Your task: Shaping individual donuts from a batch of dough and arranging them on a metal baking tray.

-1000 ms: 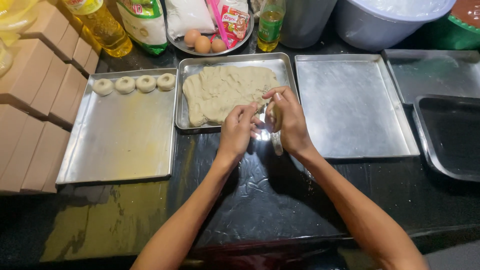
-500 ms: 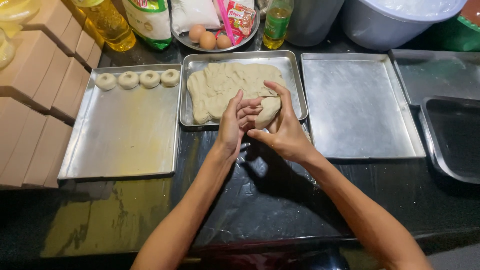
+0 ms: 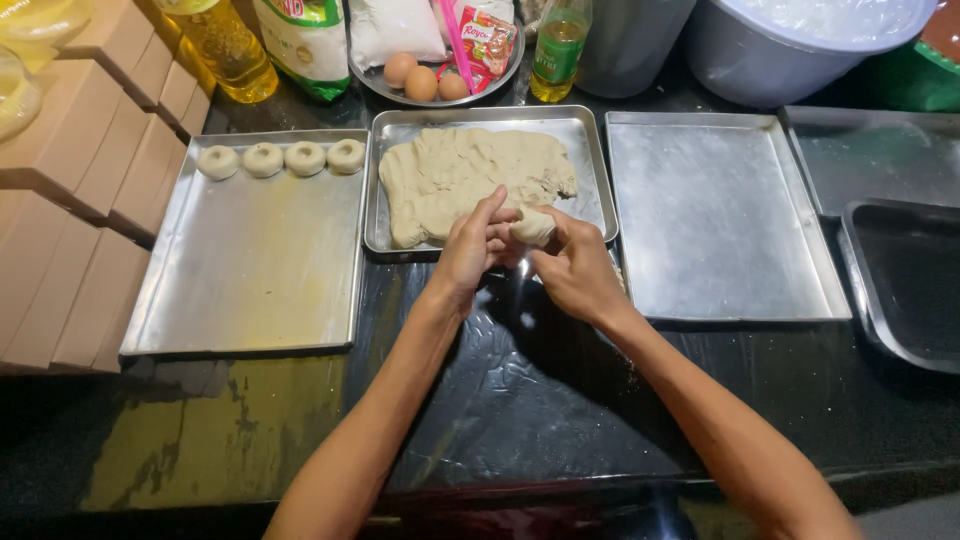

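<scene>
Two hands, left hand [image 3: 470, 250] and right hand [image 3: 575, 270], grip closed round pale, lumpy dough piece [image 3: 532, 226]

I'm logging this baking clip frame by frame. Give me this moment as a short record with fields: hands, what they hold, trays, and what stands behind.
left hand: fingers on the dough piece
right hand: cups the same dough piece from below
dough slab: flat, in the middle tray
left tray: four dough rings in a row along the far edge
right tray: bare metal
behind: three eggs on a plate, oil bottle
left edge: stacked brown boxes
</scene>
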